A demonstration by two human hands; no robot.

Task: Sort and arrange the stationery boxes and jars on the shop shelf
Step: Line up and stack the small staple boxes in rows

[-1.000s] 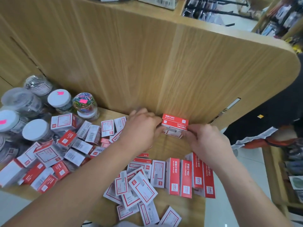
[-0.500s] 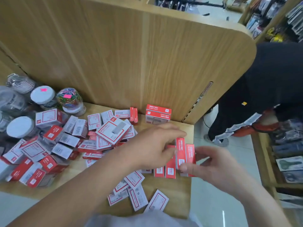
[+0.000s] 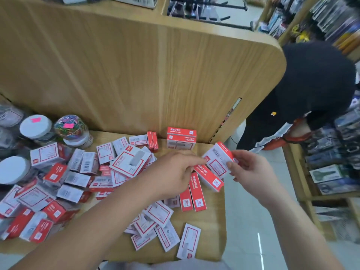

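Red-and-white boxes (image 3: 78, 178) lie mostly jumbled on the shelf (image 3: 212, 227); one stacked pair (image 3: 181, 138) stands tidy. Right hand (image 3: 251, 172) pinches a box (image 3: 218, 158); left hand (image 3: 171, 174) reaches it, grip unclear.

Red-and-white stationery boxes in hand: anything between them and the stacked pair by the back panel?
Nothing visible: only bare wooden shelf lies between the held red-and-white boxes and the two stacked red-and-white boxes at the back panel.
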